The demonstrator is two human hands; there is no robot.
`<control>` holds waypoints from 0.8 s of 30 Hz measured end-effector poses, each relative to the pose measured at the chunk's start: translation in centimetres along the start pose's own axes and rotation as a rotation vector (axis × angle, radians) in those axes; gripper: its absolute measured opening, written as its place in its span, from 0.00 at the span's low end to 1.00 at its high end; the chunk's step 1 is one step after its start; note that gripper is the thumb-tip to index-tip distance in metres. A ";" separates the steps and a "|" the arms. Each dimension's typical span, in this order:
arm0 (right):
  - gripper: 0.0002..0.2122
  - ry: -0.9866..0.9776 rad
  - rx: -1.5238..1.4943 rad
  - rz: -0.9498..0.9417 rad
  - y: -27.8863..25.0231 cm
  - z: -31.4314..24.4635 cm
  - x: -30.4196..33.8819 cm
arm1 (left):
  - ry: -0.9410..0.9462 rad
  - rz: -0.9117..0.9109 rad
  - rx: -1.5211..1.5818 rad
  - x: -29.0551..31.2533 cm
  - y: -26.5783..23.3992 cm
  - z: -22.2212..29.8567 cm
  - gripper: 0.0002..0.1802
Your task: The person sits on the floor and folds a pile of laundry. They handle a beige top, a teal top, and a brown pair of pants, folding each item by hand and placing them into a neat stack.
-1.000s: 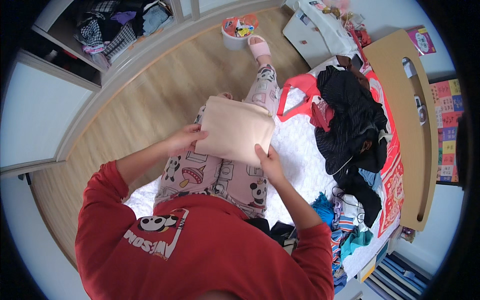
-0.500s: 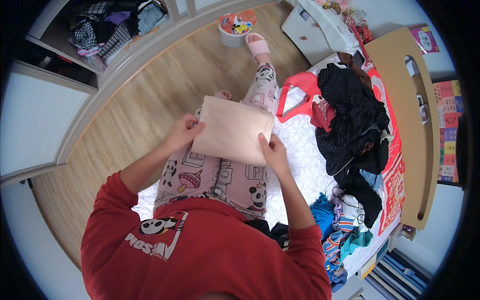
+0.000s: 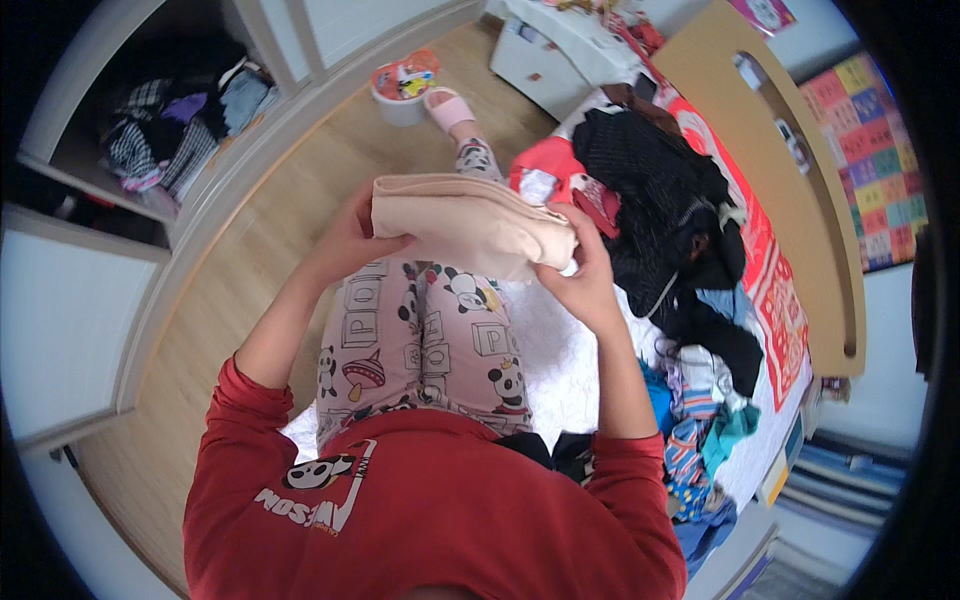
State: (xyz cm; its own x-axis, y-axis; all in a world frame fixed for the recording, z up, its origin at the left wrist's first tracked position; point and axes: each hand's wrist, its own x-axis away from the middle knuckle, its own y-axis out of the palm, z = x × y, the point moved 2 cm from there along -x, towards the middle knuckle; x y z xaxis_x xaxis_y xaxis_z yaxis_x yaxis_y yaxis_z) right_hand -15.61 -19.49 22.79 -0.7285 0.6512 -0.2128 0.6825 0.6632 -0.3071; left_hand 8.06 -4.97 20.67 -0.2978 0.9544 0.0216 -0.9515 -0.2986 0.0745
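Since the earlier frame, the folded beige cloth (image 3: pixel 465 230) has come up off your thighs and tipped, so its layered edge now faces upward; your view has also swung, bringing more of the coloured wall chart (image 3: pixel 860 160) into sight.

Grip: your left hand (image 3: pixel 345 245) pinches the cloth's left end, thumb on the near face, fingers mostly hidden behind. Your right hand (image 3: pixel 588 285) pinches the right end, thumb low, fingers over the upper corner. The cloth spans the gap between both hands, above your panda-print trousers (image 3: pixel 380 330).

Progress, as judged: the cloth is already a compact, many-layered bundle, main folds apparently done. Its right end looks looser and bulges, not squared off. Whether it is a garment, you cannot tell from here.

Left loose on the bed to your right: a black pinstriped garment (image 3: pixel 650 190), a coral-red garment (image 3: pixel 545 160) beside it and, nearer you, a teal cloth (image 3: pixel 735 435) among crumpled small pieces. None of these looks folded. More clothes (image 3: pixel 185 125) lie jumbled in the open wardrobe.
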 end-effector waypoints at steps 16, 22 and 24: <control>0.20 0.546 -0.008 0.467 -12.8 10.9 21.7 | -0.404 -0.473 0.093 -8.2 25.0 -13.3 0.20; 0.29 0.981 -0.083 0.466 -12.8 22.4 22.7 | -0.160 -0.327 -0.735 -11.2 21.7 -27.6 0.29; 0.33 0.875 0.214 0.429 -13.4 24.6 24.2 | -0.469 -0.411 -0.394 -9.5 21.0 -27.8 0.32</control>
State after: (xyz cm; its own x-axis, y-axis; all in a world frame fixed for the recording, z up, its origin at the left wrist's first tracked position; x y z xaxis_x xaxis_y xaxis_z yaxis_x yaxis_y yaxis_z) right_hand -43.84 -21.66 -1.09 -0.0643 0.9197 0.3873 0.7899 0.2841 -0.5434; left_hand -11.25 -20.38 -5.68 0.0690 0.8634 0.4998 -0.9627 0.1889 -0.1935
